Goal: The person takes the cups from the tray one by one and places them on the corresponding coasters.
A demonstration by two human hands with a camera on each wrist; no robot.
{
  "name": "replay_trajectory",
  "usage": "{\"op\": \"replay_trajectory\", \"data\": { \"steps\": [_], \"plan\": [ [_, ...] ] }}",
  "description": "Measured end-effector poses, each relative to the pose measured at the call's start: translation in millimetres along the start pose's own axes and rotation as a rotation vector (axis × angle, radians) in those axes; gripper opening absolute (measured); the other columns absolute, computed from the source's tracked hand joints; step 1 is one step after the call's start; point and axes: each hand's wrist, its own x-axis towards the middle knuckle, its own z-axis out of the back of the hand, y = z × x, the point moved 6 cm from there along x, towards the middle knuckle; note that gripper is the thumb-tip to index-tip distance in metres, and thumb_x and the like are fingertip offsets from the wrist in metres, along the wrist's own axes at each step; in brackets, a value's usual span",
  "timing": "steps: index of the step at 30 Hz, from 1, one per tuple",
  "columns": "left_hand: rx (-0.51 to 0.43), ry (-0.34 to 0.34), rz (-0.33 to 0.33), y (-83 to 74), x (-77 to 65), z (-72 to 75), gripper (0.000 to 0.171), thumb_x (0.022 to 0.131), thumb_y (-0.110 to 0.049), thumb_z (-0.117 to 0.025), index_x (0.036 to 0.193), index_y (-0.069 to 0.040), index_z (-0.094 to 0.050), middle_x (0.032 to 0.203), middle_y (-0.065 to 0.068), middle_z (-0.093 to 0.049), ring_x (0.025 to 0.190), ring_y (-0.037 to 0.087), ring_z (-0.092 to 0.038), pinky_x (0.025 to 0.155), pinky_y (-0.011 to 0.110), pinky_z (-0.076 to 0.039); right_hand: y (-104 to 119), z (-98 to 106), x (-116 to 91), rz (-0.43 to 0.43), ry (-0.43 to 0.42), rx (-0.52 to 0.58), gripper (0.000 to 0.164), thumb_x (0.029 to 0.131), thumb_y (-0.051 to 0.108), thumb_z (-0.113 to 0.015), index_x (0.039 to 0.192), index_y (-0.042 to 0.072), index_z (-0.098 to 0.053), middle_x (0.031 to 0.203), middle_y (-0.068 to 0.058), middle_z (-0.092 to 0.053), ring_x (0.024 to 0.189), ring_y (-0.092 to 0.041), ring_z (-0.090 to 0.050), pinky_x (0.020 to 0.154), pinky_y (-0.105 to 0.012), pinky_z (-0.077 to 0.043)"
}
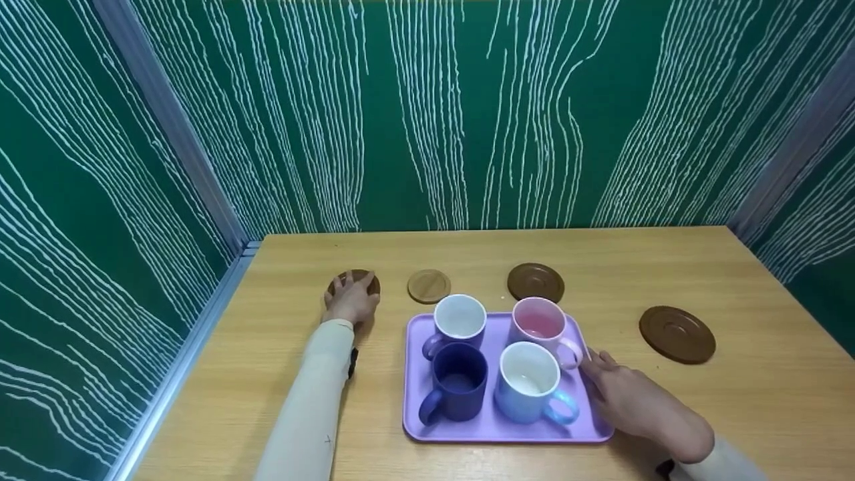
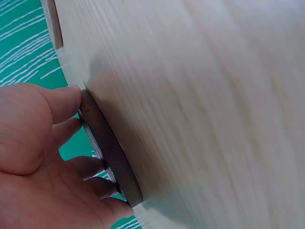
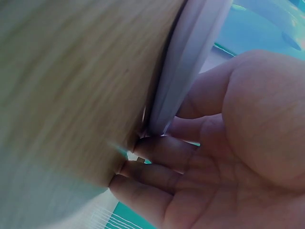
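My left hand (image 1: pixel 352 302) spans a brown round coaster (image 1: pixel 364 275) at the table's back left. In the left wrist view, thumb and fingers hold the rim of that coaster (image 2: pixel 110 148), which lies on the wood or very near it. My right hand (image 1: pixel 631 401) touches the right edge of a purple tray (image 1: pixel 461 434); in the right wrist view its extended fingers (image 3: pixel 143 191) rest by the tray edge and table. On the tray stand a white-lined mug (image 1: pixel 461 317), a pink mug (image 1: pixel 540 319), a dark blue mug (image 1: pixel 459 381) and a light blue mug (image 1: pixel 528 381).
Behind the tray lie a light wooden coaster (image 1: pixel 429 286) and a brown coaster (image 1: pixel 536 282). Another brown coaster (image 1: pixel 677 334) lies on the right of the wooden table (image 1: pixel 267 334). Green walls (image 1: pixel 427 113) with white lines border the back and sides.
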Motion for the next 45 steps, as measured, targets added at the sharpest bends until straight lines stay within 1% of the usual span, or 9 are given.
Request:
{"op": "replay_trajectory", "data": {
  "steps": [5,12,17,23,26,31,35,40,45],
  "plan": [
    [0.009,0.001,-0.003,1.8,3.3,-0.4,0.058,0.107,-0.026,-0.052,0.162,-0.017,-0.036,0.169,0.029,-0.012,0.155,0.054,-0.002,0.120,0.074,-0.006,0.9,-1.0,0.1,-0.009,0.013,-0.001,0.053,0.098,0.013,-0.063,0.147,-0.005,-0.052,0.148,-0.035,-0.049,0.130,-0.060,-0.050,0.104,-0.067,-0.045],
    [0.009,0.008,-0.002,2.5,0.6,-0.6,0.059,0.107,-0.027,-0.052,0.163,-0.019,-0.035,0.169,0.028,-0.012,0.155,0.053,-0.003,0.120,0.074,-0.007,1.0,-3.2,-0.8,-0.014,0.014,0.001,0.052,0.099,0.014,-0.063,0.146,-0.005,-0.052,0.147,-0.036,-0.049,0.130,-0.059,-0.050,0.104,-0.067,-0.044],
    [-0.017,0.003,-0.007,7.3,3.0,-0.4,0.061,0.105,-0.030,-0.054,0.163,-0.018,-0.035,0.170,0.027,-0.014,0.156,0.052,-0.004,0.121,0.073,-0.006,1.2,-4.3,0.1,-0.007,0.017,0.005,0.048,0.099,0.013,-0.063,0.143,-0.006,-0.055,0.145,-0.037,-0.050,0.129,-0.060,-0.050,0.104,-0.067,-0.045],
    [-0.048,-0.091,-0.013,13.1,3.7,10.0,0.067,0.102,-0.036,-0.062,0.161,-0.017,-0.038,0.167,0.026,-0.025,0.156,0.047,-0.012,0.123,0.069,-0.006,0.8,-3.1,3.1,-0.005,0.030,0.012,0.052,0.098,0.012,-0.063,0.146,-0.006,-0.052,0.147,-0.037,-0.048,0.131,-0.061,-0.049,0.105,-0.068,-0.043],
    [-0.086,-0.122,-0.033,9.7,-0.6,18.0,0.068,0.101,-0.036,-0.064,0.161,-0.015,-0.039,0.167,0.026,-0.025,0.157,0.046,-0.011,0.124,0.067,-0.005,-0.3,-2.3,3.3,-0.022,0.043,0.002,0.050,0.099,0.013,-0.062,0.145,-0.005,-0.053,0.148,-0.037,-0.047,0.132,-0.060,-0.048,0.106,-0.068,-0.042],
    [-0.136,-0.128,-0.043,-1.9,-16.9,29.1,0.065,0.103,-0.032,-0.062,0.161,-0.013,-0.039,0.168,0.026,-0.024,0.158,0.045,-0.010,0.126,0.064,-0.007,-0.8,-2.7,3.3,-0.024,0.055,-0.006,0.047,0.100,0.014,-0.061,0.143,-0.004,-0.054,0.149,-0.036,-0.046,0.133,-0.059,-0.048,0.106,-0.068,-0.042],
    [-0.140,-0.165,-0.046,-14.8,-35.2,36.4,0.061,0.104,-0.029,-0.061,0.160,-0.013,-0.041,0.165,0.024,-0.031,0.155,0.043,-0.023,0.125,0.060,-0.018,0.2,-2.6,2.6,-0.010,0.038,-0.003,0.044,0.100,0.013,-0.061,0.141,-0.004,-0.056,0.148,-0.036,-0.047,0.131,-0.060,-0.049,0.105,-0.068,-0.043],
    [-0.139,-0.207,-0.111,-33.4,-58.8,40.7,0.056,0.104,-0.025,-0.061,0.156,-0.010,-0.047,0.158,0.019,-0.047,0.148,0.037,-0.040,0.121,0.053,-0.033,-0.6,-2.9,0.8,-0.023,0.053,-0.003,0.049,0.102,0.014,-0.060,0.147,-0.003,-0.052,0.148,-0.036,-0.047,0.132,-0.060,-0.048,0.105,-0.068,-0.043],
    [-0.136,-0.199,-0.166,-48.1,-81.2,36.3,0.053,0.103,-0.025,-0.062,0.153,-0.009,-0.051,0.154,0.017,-0.051,0.145,0.034,-0.045,0.119,0.051,-0.038,-3.4,-2.0,0.6,-0.048,0.066,-0.005,0.051,0.102,0.016,-0.061,0.149,-0.002,-0.051,0.149,-0.035,-0.047,0.133,-0.059,-0.048,0.105,-0.068,-0.043]
  ]
}}
